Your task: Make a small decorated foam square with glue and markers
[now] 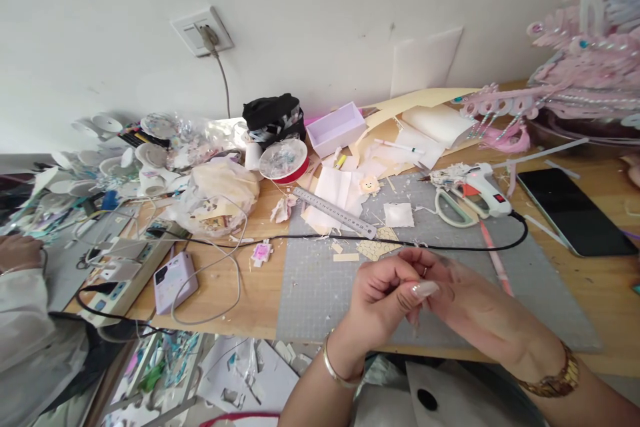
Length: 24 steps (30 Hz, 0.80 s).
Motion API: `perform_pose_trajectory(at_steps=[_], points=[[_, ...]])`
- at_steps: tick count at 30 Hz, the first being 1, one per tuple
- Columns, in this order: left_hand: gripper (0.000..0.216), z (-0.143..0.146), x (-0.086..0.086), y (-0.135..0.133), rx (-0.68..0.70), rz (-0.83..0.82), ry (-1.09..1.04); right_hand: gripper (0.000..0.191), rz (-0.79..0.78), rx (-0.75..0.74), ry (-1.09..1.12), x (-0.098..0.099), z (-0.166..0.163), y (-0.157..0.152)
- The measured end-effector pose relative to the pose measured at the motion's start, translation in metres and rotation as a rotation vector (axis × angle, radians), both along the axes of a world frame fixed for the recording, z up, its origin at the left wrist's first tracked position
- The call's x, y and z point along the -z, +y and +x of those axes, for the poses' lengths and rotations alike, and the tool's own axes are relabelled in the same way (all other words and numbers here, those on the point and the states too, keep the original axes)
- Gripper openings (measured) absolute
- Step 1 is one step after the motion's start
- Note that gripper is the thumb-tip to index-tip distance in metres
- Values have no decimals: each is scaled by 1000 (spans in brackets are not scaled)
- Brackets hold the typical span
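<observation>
My left hand (383, 297) is closed, thumb and index finger pinched together, and it meets my right hand (463, 303) above the front of the grey cutting mat (320, 307). The right hand's fingers are curled in against the left fingertips. Anything between them is too small or hidden to name. Beyond the hands lie a steel ruler (335, 213), a small white square piece (399, 215) and cream paper scraps (377, 247). A white glue gun (487, 190) rests by pale-handled scissors (443, 203), its black cord (310, 236) crossing the mat.
A dark phone (577, 210) lies at right, near pink beaded tiaras (585, 80). Behind the mat are a lilac box (336, 130) and a red-rimmed spool (295, 175). A power strip (127, 273) and a lilac device (175, 282) stand left, near another person's sleeve (23, 307).
</observation>
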State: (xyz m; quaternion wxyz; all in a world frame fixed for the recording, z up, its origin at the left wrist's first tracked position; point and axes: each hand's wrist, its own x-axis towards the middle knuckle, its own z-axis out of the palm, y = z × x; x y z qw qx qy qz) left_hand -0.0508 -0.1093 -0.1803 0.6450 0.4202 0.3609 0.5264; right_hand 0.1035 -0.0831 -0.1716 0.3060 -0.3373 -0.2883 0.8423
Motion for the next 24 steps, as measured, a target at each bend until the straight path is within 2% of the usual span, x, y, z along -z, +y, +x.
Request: perform_pose_trajectory(at_steps=[3,6,9,12,19,24], points=[[47,-2,4,6,-111,-10,-121,44,1,27,-24,6,2,0],[46,-3,5,11,-200,-68,-137,37,99,130,-127,7,2,0],[50,-2,3,12,-150,-120,-71,32,251,254,-261,6,2,0],[57,-1,1,9,-85,-110,17,33,349,286,-338,5,4,1],[54,-6,-14,9,85,-87,100,39,396,218,-344,7,8,3],[53,-11,-18,9,146,-106,196,44,350,150,-324,2,7,6]])
